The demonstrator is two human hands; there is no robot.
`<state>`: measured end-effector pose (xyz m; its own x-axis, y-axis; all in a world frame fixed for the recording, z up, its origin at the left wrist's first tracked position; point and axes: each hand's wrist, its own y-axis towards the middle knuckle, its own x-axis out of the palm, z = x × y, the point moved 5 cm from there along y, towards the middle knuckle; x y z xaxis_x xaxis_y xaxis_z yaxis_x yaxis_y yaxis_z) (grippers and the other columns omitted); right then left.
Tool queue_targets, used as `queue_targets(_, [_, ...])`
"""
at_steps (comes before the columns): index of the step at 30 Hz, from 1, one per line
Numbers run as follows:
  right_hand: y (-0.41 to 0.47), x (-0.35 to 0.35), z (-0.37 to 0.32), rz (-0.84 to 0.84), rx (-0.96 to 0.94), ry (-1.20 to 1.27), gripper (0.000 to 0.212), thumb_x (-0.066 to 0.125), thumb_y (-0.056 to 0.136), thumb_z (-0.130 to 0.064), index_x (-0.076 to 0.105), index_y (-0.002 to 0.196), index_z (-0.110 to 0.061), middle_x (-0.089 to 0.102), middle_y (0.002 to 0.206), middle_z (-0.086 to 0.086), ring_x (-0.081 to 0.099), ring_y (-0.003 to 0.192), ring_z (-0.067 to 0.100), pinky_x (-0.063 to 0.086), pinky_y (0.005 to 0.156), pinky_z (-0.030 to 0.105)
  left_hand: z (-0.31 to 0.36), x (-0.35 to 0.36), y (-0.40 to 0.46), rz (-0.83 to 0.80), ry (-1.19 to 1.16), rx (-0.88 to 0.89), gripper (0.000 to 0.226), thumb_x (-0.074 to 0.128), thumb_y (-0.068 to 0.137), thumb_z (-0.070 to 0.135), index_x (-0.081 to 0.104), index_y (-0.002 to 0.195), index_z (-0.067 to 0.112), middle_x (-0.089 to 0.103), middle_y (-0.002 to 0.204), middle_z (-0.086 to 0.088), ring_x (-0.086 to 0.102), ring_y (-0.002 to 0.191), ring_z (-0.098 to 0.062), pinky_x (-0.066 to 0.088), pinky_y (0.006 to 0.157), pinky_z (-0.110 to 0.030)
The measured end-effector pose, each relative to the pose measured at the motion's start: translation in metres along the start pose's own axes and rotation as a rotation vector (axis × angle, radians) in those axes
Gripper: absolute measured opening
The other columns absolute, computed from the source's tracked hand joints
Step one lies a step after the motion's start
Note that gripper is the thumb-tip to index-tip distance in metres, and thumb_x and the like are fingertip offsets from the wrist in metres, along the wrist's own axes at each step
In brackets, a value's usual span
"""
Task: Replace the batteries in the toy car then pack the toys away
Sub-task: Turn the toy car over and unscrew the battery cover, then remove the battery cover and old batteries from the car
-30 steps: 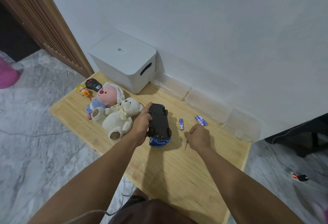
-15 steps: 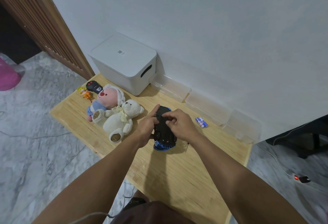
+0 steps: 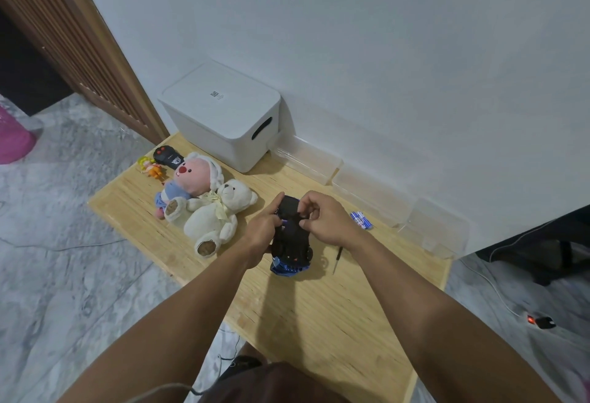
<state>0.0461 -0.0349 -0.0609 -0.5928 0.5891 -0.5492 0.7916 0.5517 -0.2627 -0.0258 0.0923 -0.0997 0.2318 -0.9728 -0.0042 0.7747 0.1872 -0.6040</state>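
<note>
Right hand (image 3: 329,222): fingers (image 3: 306,223) curled and pinched together over the black underside of the upturned blue toy car (image 3: 290,236), near its far end; whether they held anything small between them could not be told. Left hand (image 3: 260,230): gripped the car's left flank, index finger stretched along the side, thumb hidden beneath. The car lay belly-up on the pale wooden counter (image 3: 319,313), blue bodywork showing at its near end.

Just right of the car, a thin dark-handled screwdriver (image 3: 337,259) lay flat on the counter. Further right, a small pack of blue batteries (image 3: 361,219) rested near the row of clear plastic trays (image 3: 370,191) against the wall.

Left of the car: a cream plush teddy bear (image 3: 214,217) on its back, touching a pink plush doll in a white bonnet (image 3: 191,177). Beyond them, a black remote controller (image 3: 167,155) and a small orange-yellow figurine (image 3: 150,168). A lidded white plastic storage box (image 3: 223,115) stood at the counter's far corner.
</note>
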Motion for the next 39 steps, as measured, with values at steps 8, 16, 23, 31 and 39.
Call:
queue_targets(8, [0.001, -0.023, 0.028, 0.303, 0.222, 0.313, 0.018, 0.074, 0.080, -0.004, 0.062, 0.082, -0.018, 0.067, 0.085, 0.006, 0.066, 0.081, 0.019, 0.055, 0.078, 0.035, 0.011, -0.019, -0.001, 0.121, -0.031, 0.059, 0.063, 0.031, 0.093, 0.005, 0.035, 0.147, 0.037, 0.065, 0.105, -0.006, 0.061, 0.083, -0.022, 0.055, 0.080, -0.043])
queue_targets(16, [-0.004, -0.002, 0.057, 0.346, 0.486, 0.251, 0.017, 0.080, 0.075, -0.018, 0.064, 0.071, -0.023, 0.070, 0.078, 0.001, 0.070, 0.077, 0.023, 0.056, 0.064, 0.034, 0.018, -0.028, -0.008, 0.143, -0.076, 0.104, 0.061, 0.032, 0.095, 0.002, 0.033, 0.149, 0.031, 0.063, 0.113, -0.010, 0.065, 0.076, -0.018, 0.055, 0.062, -0.028])
queue_targets(23, [-0.006, 0.025, 0.062, 0.264, 0.551, 0.170, 0.017, 0.076, 0.080, -0.012, 0.062, 0.073, -0.018, 0.068, 0.080, 0.004, 0.071, 0.060, 0.026, 0.060, 0.061, 0.036, 0.016, -0.032, -0.007, 0.169, -0.167, 0.067, 0.066, 0.032, 0.092, -0.002, 0.039, 0.146, 0.034, 0.064, 0.104, -0.001, 0.065, 0.078, -0.019, 0.057, 0.064, -0.031])
queue_targets(31, [-0.002, 0.029, 0.062, 0.278, 0.499, 0.084, 0.012, 0.066, 0.082, -0.001, 0.073, 0.091, -0.006, 0.062, 0.094, 0.004, 0.069, 0.082, 0.035, 0.060, 0.074, 0.046, 0.008, -0.035, -0.008, 0.173, -0.214, 0.027, 0.068, 0.030, 0.089, -0.001, 0.043, 0.141, 0.040, 0.062, 0.114, 0.001, 0.063, 0.081, -0.019, 0.055, 0.066, -0.034])
queue_targets(39, [0.002, 0.011, 0.037, 0.319, 0.381, 0.190, 0.015, 0.064, 0.083, -0.008, 0.073, 0.088, -0.018, 0.070, 0.093, -0.002, 0.065, 0.091, 0.018, 0.055, 0.082, 0.032, 0.001, -0.035, -0.004, 0.130, -0.219, 0.028, 0.076, 0.036, 0.081, -0.002, 0.040, 0.141, 0.045, 0.058, 0.129, -0.007, 0.058, 0.090, -0.024, 0.054, 0.069, -0.042])
